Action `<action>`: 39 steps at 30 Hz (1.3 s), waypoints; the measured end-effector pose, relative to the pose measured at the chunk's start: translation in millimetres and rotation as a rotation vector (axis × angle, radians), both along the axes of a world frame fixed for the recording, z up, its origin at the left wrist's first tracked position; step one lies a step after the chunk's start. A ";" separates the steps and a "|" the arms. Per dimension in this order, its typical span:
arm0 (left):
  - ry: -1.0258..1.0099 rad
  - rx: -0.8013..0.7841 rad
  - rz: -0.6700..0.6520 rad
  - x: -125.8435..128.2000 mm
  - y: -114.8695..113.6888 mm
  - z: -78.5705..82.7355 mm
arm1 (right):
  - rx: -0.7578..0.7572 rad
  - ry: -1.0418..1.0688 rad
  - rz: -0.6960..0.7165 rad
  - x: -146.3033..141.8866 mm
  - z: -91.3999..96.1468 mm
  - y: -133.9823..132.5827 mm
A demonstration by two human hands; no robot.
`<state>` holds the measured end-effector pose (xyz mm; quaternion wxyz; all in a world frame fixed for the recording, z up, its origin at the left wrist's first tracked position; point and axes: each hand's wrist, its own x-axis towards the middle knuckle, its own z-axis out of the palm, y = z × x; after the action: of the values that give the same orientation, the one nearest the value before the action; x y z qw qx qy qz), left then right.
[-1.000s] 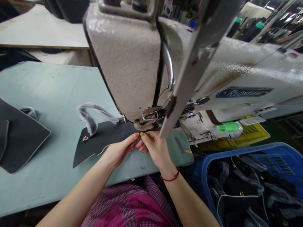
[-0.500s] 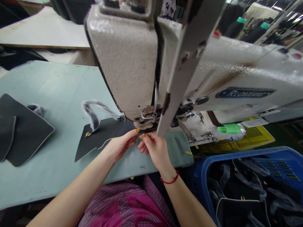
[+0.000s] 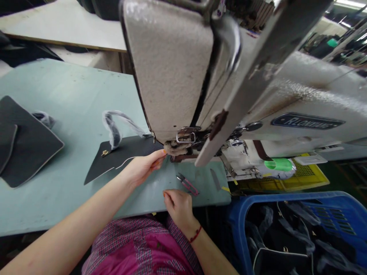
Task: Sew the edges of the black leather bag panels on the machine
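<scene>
A black leather piece (image 3: 114,160) with a plastic-wrapped handle (image 3: 113,128) lies on the pale green table (image 3: 57,198), its right end under the sewing machine head (image 3: 172,68). My left hand (image 3: 143,168) rests on that piece near the presser foot (image 3: 177,147), fingers curled on its edge. My right hand (image 3: 177,204) sits at the table's front edge, fingers folded in, a red cord on the wrist. Pink thread snips (image 3: 187,184) lie on the table just beyond it, not touched.
Dark cut panels (image 3: 25,149) lie stacked at the table's left. A blue crate (image 3: 286,202) of black bag parts stands at the lower right, with a yellow tray (image 3: 309,173) and a green spool (image 3: 276,165) behind it. The machine arm fills the upper right.
My right hand has drawn back from the presser foot to the table's front edge. The pink snips now show on the table. My left hand stays on the leather piece.
</scene>
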<state>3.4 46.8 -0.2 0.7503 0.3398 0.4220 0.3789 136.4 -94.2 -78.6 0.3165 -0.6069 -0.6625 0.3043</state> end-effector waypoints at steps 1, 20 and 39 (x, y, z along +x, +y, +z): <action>0.002 0.004 0.005 0.4 0.1 0.3 | 0.014 -0.007 0.000 -0.1 -3.0 0.3; -0.065 -0.032 0.323 28.1 -24.6 0.2 | 0.039 -0.065 0.010 1.8 -5.5 1.7; 0.019 0.075 0.393 18.3 -100.0 60.0 | -0.162 0.616 -0.288 -3.8 67.8 45.4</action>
<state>21.8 -53.2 59.8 0.6447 0.2821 0.4728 0.5303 132.6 -48.8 -10.8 0.4921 -0.5970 -0.4169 0.4771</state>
